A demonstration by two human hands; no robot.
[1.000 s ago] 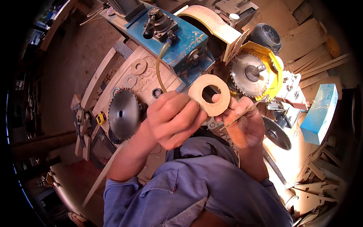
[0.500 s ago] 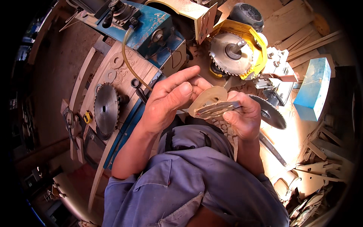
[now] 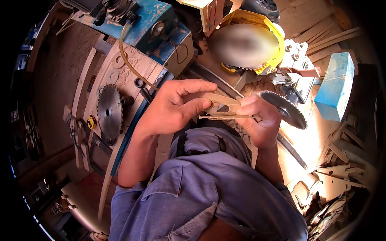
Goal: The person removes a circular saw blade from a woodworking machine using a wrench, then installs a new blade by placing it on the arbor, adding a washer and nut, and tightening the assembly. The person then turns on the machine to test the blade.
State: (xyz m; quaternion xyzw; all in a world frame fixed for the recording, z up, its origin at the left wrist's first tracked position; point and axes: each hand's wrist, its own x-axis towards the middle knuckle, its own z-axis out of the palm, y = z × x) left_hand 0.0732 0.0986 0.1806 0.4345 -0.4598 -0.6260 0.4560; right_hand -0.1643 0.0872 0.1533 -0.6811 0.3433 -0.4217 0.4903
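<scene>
Sawdust-brown flooring and loose pale wood scraps (image 3: 341, 176) surround the work, with a scuffed blue-painted metal machine (image 3: 148, 30) at the upper left and a bright yellow angular metal guard (image 3: 278, 50) around a blurred disc. At left, a steel-grey round toothed saw blade (image 3: 109, 114) is tilted beside a yellow-and-black tape measure (image 3: 91, 122), near a pale wooden board carved with scrolling relief (image 3: 130, 72). Another dark, fine-toothed circular blade (image 3: 290, 114) lies beyond the right hand (image 3: 259, 120). Between the two hands, in front of the waist of a blue-grey cloth shirt (image 3: 177, 176), is a flat, matte tan ring (image 3: 221, 99) with a large central opening. It is tipped steeply, so it appears as a narrow oval whose long axis runs left to right, sloping slightly down to the right. Just below it, a thin, ragged-edged tan strip (image 3: 223, 117) runs nearly level, pointing sideways. The right hand pinches the ring's right end; the left hand (image 3: 173, 106) has its thumb at the left end, its other fingers bent, but whether it grips cannot be told.
</scene>
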